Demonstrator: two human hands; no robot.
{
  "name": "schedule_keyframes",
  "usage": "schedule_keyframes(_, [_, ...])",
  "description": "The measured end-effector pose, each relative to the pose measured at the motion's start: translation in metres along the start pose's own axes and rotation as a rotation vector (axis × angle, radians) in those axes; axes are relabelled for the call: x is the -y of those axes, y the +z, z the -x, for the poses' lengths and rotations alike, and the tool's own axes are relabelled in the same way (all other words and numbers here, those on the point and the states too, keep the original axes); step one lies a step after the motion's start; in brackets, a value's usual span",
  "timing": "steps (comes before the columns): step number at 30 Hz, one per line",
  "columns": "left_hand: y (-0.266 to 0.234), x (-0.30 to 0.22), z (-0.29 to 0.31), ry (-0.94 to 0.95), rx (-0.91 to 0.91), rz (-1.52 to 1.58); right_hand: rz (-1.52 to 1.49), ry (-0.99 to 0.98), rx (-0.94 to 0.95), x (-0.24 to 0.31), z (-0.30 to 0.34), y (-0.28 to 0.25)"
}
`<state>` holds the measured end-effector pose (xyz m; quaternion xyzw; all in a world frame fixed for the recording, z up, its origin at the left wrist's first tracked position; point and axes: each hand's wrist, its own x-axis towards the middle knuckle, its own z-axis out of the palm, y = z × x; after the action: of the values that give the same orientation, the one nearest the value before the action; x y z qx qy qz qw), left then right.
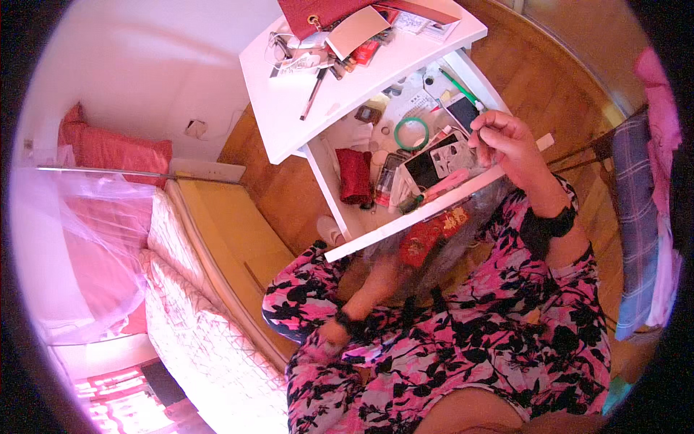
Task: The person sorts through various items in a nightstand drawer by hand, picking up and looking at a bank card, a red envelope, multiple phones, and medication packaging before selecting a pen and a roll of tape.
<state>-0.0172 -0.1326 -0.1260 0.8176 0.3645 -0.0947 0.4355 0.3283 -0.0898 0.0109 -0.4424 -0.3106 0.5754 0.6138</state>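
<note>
My right hand (500, 142) half-curls over the white boxy drawer (361, 239), left hand (389, 273) obscured in front, both holds unclear; the clear plastic bag (471, 236) there seems light, best rim-pinched.

Our right hand (517, 148) over the open drawer (372, 235), dark flat device (463, 112) just beyond our fingers (495, 121), green ring (397, 136) left of them, red pouch (354, 176) farther left

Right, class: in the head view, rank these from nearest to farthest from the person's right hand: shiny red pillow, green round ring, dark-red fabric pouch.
1. Green round ring: mid-drawer, left of the right hand.
2. Dark-red fabric pouch: left side of the open white drawer.
3. Shiny red pillow: far left, outside the drawer.
</note>
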Motion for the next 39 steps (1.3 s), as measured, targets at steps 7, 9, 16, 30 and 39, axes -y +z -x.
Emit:
schedule_keyframes(7, [-0.198,-0.107,0.047,0.017,0.216,0.619,0.122,0.065,0.019,0.0,-0.006,0.005])
schedule_keyframes(9, [-0.217,-0.091,0.022,0.112,-0.153,0.13,0.11,0.06,0.053,0.002,-0.006,0.006])
schedule_keyframes(16, [-0.21,-0.056,-0.048,0.084,-0.378,-0.774,0.098,0.064,0.024,0.002,-0.008,0.008])
schedule_keyframes(30, [-0.243,-0.07,-0.001,0.116,-0.493,0.07,0.067,0.065,0.043,0.007,-0.008,0.009])
schedule_keyframes(39, [-0.342,-0.049,-0.003,0.191,-1.034,0.09,0.071,0.052,0.01,0.0,-0.006,0.007])
